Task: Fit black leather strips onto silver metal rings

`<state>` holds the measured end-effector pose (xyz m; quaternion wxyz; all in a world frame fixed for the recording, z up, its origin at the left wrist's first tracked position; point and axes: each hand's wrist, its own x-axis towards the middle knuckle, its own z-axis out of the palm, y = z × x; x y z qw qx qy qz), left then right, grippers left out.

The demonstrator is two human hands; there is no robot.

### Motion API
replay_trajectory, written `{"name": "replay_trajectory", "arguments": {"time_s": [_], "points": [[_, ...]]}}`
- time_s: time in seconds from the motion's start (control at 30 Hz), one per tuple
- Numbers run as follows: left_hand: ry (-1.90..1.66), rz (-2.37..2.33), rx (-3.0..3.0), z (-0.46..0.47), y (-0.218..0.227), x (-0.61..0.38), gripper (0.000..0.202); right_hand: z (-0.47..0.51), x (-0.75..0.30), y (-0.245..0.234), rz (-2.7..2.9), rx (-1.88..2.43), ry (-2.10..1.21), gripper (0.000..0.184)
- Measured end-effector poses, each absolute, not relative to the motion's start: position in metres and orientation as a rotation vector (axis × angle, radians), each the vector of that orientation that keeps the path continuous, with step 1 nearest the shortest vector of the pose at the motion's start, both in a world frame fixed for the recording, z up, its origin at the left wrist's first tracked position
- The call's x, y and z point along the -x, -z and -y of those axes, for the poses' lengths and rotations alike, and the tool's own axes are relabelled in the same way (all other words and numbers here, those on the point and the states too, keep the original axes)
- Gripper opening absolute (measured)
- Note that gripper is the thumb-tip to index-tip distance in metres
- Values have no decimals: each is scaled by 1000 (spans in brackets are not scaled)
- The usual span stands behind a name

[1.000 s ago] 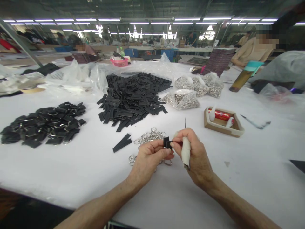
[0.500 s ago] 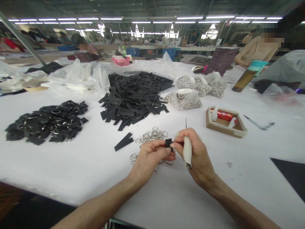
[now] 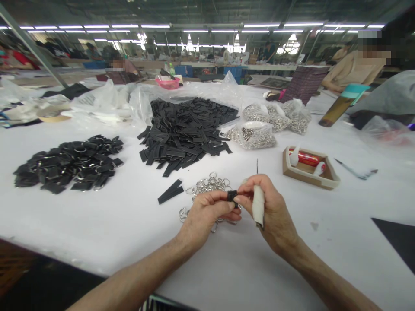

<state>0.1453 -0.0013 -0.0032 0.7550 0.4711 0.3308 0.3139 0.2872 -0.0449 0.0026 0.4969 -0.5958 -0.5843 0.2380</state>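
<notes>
My left hand is closed, pinching a small folded black strap between thumb and fingers. The thumb and a finger of my right hand meet the strap's right side. Tucked in that same right hand is an awl with a white wrapped handle, its thin metal point up and away from the strap. Under and behind my left hand lies a loose heap of metal rings, partly hidden by the fingers. Two flat black strips lie left of the rings.
A big pile of black strips lies beyond the hands; ringed black tabs are heaped left. Bags of rings stand behind a cardboard tray holding a red tube. Scissors and a bottle lie right. People sit farther off.
The whole view has shifted slightly to the right. Both hands keep their hold on the strap, which looks turned a little; the awl stays in my right hand.
</notes>
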Motion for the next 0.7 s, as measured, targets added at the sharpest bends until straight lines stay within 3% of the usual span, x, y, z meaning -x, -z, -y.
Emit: {"name": "replay_trajectory", "arguments": {"time_s": [0.13, 0.3, 0.43, 0.53, 0.7], "points": [[-662, -770, -1061, 2, -4, -146, 7, 44, -289, -1, 1470, 1373, -595, 17], [-577, -884, -1385, 3, -11, -143, 17, 44, -291, -3, 1485, 1367, -575, 18], [-842, -989, -1624, 2, -14, -141, 15, 43, -293, -6, 1477, 1380, -576, 18], [-962, -1059, -1616, 0, -16, -140, 27, 43, -293, -6, 1475, 1397, -584, 18], [-556, -832, -1256, -3, -14, -141, 37, 45, -289, -7, 1480, 1392, -660, 17]]}}
